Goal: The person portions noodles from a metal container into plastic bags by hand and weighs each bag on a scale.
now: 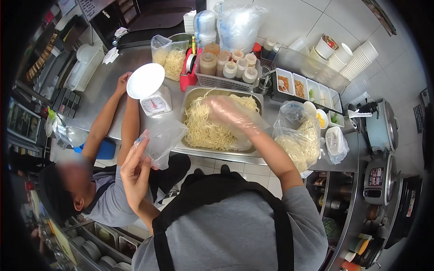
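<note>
My right hand (226,113), in a clear plastic glove, is in the noodles (205,128) that fill a metal tray (181,135); its fingertips are blurred and partly hidden. To the left of the tray, my bare left hand (138,167) holds a clear plastic bag (162,140) up by its edge. Just beyond that bag stands a white scale (156,103) with a round white plate (145,81) on top.
A co-worker (104,194) leans on the counter (99,104) at the left, arms beside the scale. Behind the tray is a basket of sauce bottles (226,82). Bagged noodles (289,144) lie to the right, below topping containers (312,88).
</note>
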Action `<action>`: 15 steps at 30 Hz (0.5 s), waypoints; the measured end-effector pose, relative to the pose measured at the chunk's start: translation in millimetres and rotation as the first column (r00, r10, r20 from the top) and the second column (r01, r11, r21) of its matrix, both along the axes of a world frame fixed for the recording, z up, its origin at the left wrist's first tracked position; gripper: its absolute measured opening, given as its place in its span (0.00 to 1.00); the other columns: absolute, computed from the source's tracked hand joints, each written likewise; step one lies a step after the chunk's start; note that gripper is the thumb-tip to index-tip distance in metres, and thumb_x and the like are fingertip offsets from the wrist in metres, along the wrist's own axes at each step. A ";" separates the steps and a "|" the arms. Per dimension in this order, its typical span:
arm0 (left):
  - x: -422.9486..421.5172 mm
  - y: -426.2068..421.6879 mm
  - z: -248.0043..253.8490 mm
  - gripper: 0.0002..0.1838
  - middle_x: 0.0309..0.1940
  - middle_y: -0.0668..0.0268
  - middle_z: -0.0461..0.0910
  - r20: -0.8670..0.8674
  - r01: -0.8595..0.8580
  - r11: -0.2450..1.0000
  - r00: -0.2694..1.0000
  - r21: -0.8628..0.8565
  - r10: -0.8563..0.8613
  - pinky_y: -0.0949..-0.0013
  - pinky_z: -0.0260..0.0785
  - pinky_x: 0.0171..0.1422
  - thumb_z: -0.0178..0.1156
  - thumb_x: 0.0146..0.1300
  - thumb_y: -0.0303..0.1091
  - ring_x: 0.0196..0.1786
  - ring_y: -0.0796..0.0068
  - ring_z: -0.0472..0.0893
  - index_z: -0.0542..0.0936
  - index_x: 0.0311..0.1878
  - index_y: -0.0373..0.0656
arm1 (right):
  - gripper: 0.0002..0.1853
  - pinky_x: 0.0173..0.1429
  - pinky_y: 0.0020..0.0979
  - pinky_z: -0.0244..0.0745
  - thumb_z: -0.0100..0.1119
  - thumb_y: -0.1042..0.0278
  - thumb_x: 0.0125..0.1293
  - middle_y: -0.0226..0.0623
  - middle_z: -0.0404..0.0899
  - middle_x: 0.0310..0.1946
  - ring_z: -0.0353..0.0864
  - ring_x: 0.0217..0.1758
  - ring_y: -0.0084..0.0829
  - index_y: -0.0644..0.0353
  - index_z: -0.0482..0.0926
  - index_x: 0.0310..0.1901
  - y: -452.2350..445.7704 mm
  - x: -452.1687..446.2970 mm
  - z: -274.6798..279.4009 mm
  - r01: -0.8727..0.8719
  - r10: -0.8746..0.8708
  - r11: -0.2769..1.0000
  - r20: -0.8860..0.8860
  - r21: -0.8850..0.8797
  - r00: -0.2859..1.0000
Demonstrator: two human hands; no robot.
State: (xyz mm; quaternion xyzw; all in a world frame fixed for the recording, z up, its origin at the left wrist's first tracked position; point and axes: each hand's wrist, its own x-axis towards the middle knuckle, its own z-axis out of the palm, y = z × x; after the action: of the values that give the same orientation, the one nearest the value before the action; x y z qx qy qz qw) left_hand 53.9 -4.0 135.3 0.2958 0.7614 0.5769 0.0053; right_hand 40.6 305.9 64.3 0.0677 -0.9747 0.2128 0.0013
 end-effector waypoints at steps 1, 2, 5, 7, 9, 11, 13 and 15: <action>0.1 -1.7 0.6 0.22 0.60 0.55 0.71 -0.042 -0.002 1.000 0.999 -0.023 0.001 0.82 0.70 0.35 0.51 0.59 0.14 0.32 0.87 0.72 0.74 0.58 0.33 | 0.20 0.59 0.39 0.69 0.59 0.66 0.55 0.41 0.76 0.48 0.75 0.54 0.39 0.57 0.75 0.50 -1.6 4.9 20.2 0.029 -0.028 0.999 -0.038 0.022 0.999; 0.2 -2.8 1.0 0.22 0.60 0.55 0.71 -0.052 -0.001 0.999 0.999 -0.032 -0.001 0.82 0.70 0.35 0.51 0.59 0.15 0.33 0.86 0.72 0.74 0.58 0.33 | 0.19 0.59 0.38 0.68 0.59 0.64 0.55 0.41 0.77 0.46 0.75 0.53 0.39 0.58 0.76 0.49 -0.3 9.3 29.7 0.058 -0.055 0.997 -0.077 0.044 0.996; -0.2 -4.3 0.9 0.21 0.59 0.55 0.72 -0.101 -0.003 0.999 0.995 -0.051 -0.002 0.82 0.68 0.36 0.51 0.60 0.15 0.34 0.86 0.72 0.74 0.58 0.32 | 0.17 0.54 0.38 0.70 0.59 0.61 0.56 0.45 0.77 0.42 0.76 0.50 0.42 0.60 0.75 0.45 8.1 5.2 22.2 0.005 0.053 0.978 -0.274 0.207 0.960; -1.4 -3.3 -0.9 0.21 0.58 0.56 0.72 -0.154 -0.010 0.999 0.988 -0.052 0.002 0.82 0.66 0.36 0.51 0.59 0.15 0.34 0.85 0.72 0.74 0.57 0.32 | 0.17 0.53 0.39 0.70 0.58 0.62 0.56 0.46 0.76 0.43 0.76 0.49 0.43 0.60 0.73 0.45 6.4 0.5 31.4 -0.013 0.030 0.974 -0.068 0.227 0.997; 3.7 4.1 2.9 0.20 0.57 0.57 0.73 -0.105 -0.072 0.997 0.992 -0.002 0.071 0.82 0.66 0.37 0.51 0.59 0.14 0.35 0.84 0.72 0.76 0.56 0.32 | 0.17 0.52 0.42 0.70 0.57 0.64 0.56 0.48 0.75 0.42 0.76 0.49 0.44 0.61 0.71 0.47 4.2 1.9 40.1 -0.029 0.030 0.973 0.000 0.230 1.000; 2.5 8.4 3.2 0.19 0.56 0.56 0.74 -0.162 -0.111 0.994 0.981 -0.022 0.106 0.81 0.66 0.37 0.51 0.58 0.14 0.37 0.82 0.73 0.77 0.53 0.33 | 0.19 0.51 0.43 0.70 0.58 0.66 0.55 0.50 0.73 0.43 0.76 0.48 0.47 0.60 0.70 0.49 3.6 0.3 21.4 -0.039 0.049 0.998 -0.202 0.056 0.978; -3.4 11.0 -1.8 0.18 0.55 0.56 0.74 -0.324 -0.135 0.985 0.941 -0.109 0.093 0.81 0.66 0.39 0.51 0.57 0.13 0.38 0.80 0.75 0.79 0.50 0.34 | 0.21 0.51 0.44 0.71 0.59 0.67 0.54 0.52 0.71 0.45 0.76 0.48 0.49 0.58 0.69 0.50 3.7 -0.2 6.6 -0.023 0.018 0.999 -0.208 -0.025 0.978; -2.9 11.5 -4.1 0.18 0.55 0.54 0.75 -0.245 -0.136 0.962 0.967 -0.238 0.076 0.79 0.67 0.40 0.50 0.56 0.12 0.41 0.76 0.76 0.81 0.48 0.35 | 0.22 0.51 0.44 0.71 0.61 0.68 0.53 0.54 0.69 0.50 0.75 0.49 0.50 0.57 0.69 0.51 -0.7 1.6 7.3 0.039 -0.039 0.999 -0.019 -0.003 0.999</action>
State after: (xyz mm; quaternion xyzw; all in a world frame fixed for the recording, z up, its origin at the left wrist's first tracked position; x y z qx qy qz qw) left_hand 51.0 7.5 131.2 0.3169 0.8388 0.4359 -0.0778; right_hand 42.2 305.2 71.6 0.0508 -0.9755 0.2135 0.0147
